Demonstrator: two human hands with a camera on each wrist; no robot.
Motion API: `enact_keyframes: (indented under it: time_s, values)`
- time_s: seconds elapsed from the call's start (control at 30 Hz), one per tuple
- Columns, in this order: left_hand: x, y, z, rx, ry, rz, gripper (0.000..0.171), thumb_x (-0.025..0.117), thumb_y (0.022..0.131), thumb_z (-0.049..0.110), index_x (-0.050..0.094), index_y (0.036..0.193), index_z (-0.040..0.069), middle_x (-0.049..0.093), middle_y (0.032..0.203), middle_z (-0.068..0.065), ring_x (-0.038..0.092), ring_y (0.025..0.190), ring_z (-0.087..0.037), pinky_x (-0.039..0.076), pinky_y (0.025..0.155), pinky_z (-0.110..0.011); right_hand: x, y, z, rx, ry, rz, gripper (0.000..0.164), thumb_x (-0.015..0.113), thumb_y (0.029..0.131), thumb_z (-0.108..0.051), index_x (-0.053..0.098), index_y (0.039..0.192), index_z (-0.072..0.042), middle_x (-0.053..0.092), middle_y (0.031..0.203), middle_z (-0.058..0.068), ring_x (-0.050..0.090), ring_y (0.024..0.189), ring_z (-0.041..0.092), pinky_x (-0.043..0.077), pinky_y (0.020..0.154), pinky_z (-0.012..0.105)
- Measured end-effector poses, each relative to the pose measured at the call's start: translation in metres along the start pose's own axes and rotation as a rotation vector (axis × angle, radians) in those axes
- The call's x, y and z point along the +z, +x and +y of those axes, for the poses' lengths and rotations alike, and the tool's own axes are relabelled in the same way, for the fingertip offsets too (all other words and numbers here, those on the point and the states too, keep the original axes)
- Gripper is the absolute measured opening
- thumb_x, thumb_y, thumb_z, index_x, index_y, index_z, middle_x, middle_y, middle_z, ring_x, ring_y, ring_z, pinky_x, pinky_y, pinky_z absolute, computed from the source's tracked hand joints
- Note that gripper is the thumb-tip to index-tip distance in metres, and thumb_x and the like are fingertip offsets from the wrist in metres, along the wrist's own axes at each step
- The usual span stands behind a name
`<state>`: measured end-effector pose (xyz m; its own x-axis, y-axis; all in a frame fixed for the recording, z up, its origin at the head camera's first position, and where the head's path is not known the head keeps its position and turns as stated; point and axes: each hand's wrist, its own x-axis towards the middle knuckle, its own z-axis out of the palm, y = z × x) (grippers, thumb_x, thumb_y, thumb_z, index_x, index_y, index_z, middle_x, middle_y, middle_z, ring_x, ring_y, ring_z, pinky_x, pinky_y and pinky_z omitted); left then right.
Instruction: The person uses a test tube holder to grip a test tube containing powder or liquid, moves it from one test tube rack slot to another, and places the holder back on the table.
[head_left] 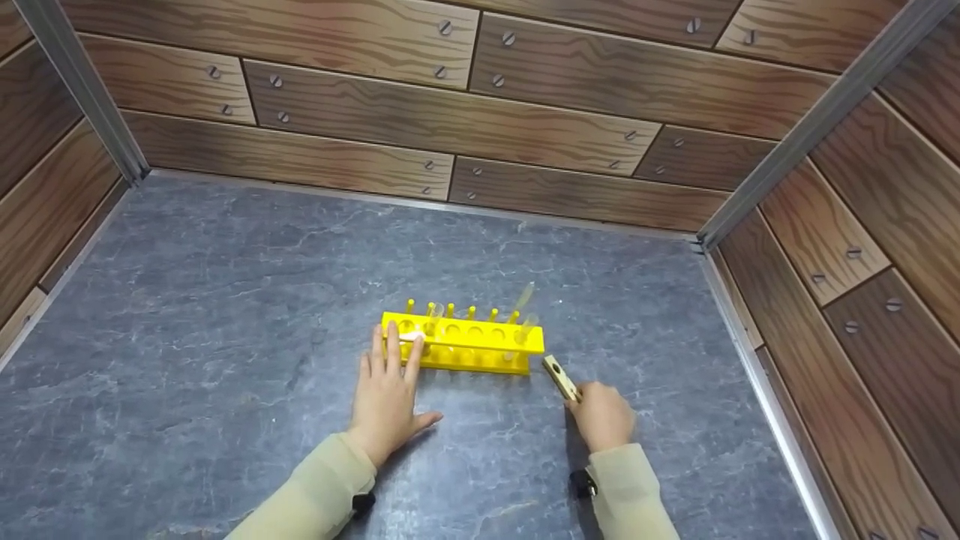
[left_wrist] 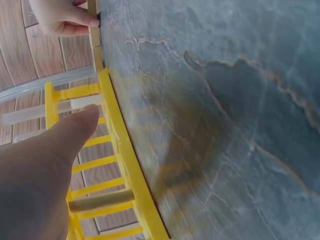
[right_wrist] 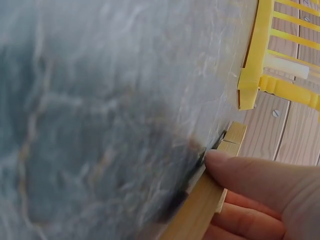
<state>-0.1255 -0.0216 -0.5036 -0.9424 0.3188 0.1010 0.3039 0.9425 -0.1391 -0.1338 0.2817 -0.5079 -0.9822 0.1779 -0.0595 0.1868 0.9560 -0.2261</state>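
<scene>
A yellow test tube rack [head_left: 475,337] stands on the grey marbled surface, with a row of pegs along its back. One clear test tube [head_left: 529,326] sits in its right end, another test tube [head_left: 435,319] near the left. A slanting clear tube [head_left: 526,296] rises behind the right end. My left hand [head_left: 386,405] has straight, spread fingers touching the rack's left end. Between the thumb and fingers of my right hand [head_left: 604,416] is a wooden test tube clamp [right_wrist: 200,200], its tip just off the rack's right end. An olive-coloured tube [left_wrist: 102,200] shows inside the rack in the left wrist view.
Wood-patterned panels [head_left: 360,101] wall in the back and both sides, joined by metal corner strips [head_left: 825,120]. A metal edging [head_left: 772,405] runs along the right side of the grey surface [head_left: 225,315].
</scene>
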Motion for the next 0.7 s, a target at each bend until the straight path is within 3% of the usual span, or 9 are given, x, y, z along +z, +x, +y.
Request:
enact_keyframes:
  time_s: [0.3, 0.53, 0.63, 0.7]
  values:
    - [0.002, -0.003, -0.007, -0.007, -0.073, 0.013, 0.108, 0.047, 0.071, 0.08, 0.022, 0.149, 0.008, 0.011, 0.148, -0.032, 0.014, 0.134, -0.049, 0.031, 0.102, -0.055, 0.006, 0.001, -0.006, 0.001, -0.014, -0.004, 0.014, 0.074, 0.079, -0.021, 0.07, 0.077, -0.008, 0.059, 0.06, 0.002, 0.051, 0.049, 0.018, 0.042, 0.043, 0.039]
    - [0.003, -0.004, -0.01, -0.003, -0.186, 0.062, 0.105, 0.054, 0.072, 0.075, 0.025, 0.148, 0.008, 0.012, 0.149, -0.031, 0.013, 0.135, -0.048, 0.028, 0.102, -0.058, 0.003, 0.0, -0.007, -0.065, 0.009, -0.065, 0.02, 0.073, 0.08, -0.026, 0.067, 0.079, -0.007, 0.054, 0.058, 0.001, 0.047, 0.048, 0.016, 0.038, 0.042, 0.033]
    - [0.003, -0.005, -0.011, 0.007, -0.257, 0.08, 0.104, 0.055, 0.073, 0.073, 0.025, 0.148, 0.007, 0.012, 0.149, -0.03, 0.013, 0.135, -0.048, 0.027, 0.101, -0.06, -0.004, 0.0, -0.008, -0.121, 0.02, -0.069, 0.034, 0.072, 0.081, -0.031, 0.066, 0.1, -0.003, 0.059, 0.067, 0.004, 0.051, 0.052, 0.018, 0.042, 0.046, 0.035]
    - [0.002, -0.006, -0.012, 0.013, -0.301, 0.074, 0.104, 0.056, 0.073, 0.073, 0.025, 0.148, 0.007, 0.011, 0.15, -0.029, 0.012, 0.135, -0.048, 0.026, 0.101, -0.062, -0.009, 0.001, -0.011, -0.162, 0.029, -0.065, 0.051, 0.071, 0.082, -0.034, 0.06, 0.118, 0.0, 0.065, 0.091, 0.015, 0.061, 0.07, 0.027, 0.05, 0.06, 0.041]
